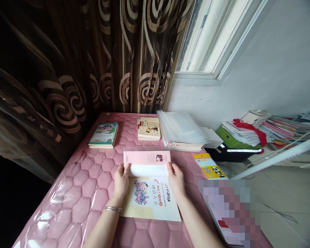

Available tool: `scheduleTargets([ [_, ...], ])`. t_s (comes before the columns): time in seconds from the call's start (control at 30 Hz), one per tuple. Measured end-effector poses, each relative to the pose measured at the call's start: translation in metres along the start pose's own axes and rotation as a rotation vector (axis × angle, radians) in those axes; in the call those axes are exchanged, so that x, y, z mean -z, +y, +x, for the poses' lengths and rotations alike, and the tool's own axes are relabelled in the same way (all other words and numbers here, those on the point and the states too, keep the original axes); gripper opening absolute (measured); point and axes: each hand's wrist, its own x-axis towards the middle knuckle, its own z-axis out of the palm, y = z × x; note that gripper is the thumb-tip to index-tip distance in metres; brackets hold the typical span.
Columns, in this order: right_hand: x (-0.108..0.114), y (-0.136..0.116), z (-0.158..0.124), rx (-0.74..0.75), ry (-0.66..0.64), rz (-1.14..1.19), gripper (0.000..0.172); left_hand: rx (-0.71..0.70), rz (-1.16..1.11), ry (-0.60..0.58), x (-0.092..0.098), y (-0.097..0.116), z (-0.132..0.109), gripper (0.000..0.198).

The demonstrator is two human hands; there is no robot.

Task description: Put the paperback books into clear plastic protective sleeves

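An open book (150,203) lies sideways in front of me, showing a page with colourful cartoon figures and large Chinese lettering. Beyond that page is its cover flap (142,157), pink with small text and a photo, under a clear plastic book cover (147,149) that sticks out slightly past the far edge. My left hand (121,181) pinches the flap's left edge, thumb on top. At the right edge, my right hand (176,177) grips it the same way. The fingers beneath are hidden. A bracelet circles my left wrist.
The book rests on a pink quilted mattress (103,179). Behind are a green-edged book stack (103,134), cream books (149,129) and clear plastic covers (179,127) on more books. To the right are a yellow panda package (210,167) and a partly blurred flat item (217,210).
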Motion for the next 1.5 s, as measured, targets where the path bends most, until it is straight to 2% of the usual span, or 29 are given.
scheduleTargets([
  [0.07,0.000,-0.002,0.001,0.001,-0.008,0.009,0.052,0.008,-0.020,-0.039,0.002,0.000,0.001,0.047],
  [0.2,0.003,-0.006,0.002,0.016,-0.055,0.101,0.051,0.016,-0.126,-0.235,0.009,-0.002,0.001,0.043],
  [0.27,0.007,-0.007,0.001,0.006,-0.099,0.165,0.049,0.017,-0.142,-0.265,0.011,-0.005,0.000,0.043],
  [0.43,0.009,-0.006,0.001,-0.010,-0.141,0.244,0.045,0.014,-0.098,-0.192,0.010,-0.008,-0.001,0.040],
  [0.73,0.005,0.005,0.001,-0.012,-0.075,0.030,0.047,0.014,-0.058,-0.160,0.008,-0.003,-0.004,0.041],
  [0.97,0.002,0.001,0.001,0.005,-0.031,0.028,0.049,0.040,-0.043,-0.094,0.005,-0.001,-0.002,0.041],
  [1.07,0.004,0.001,0.002,0.001,-0.069,0.089,0.049,0.027,-0.053,-0.125,0.006,-0.001,-0.001,0.040],
  [1.27,0.012,0.005,0.005,0.034,-0.230,0.225,0.043,0.012,-0.124,-0.184,0.011,0.000,-0.003,0.039],
  [1.5,0.009,0.012,0.006,0.005,-0.198,0.242,0.047,-0.016,-0.097,-0.176,0.009,-0.003,-0.002,0.040],
])
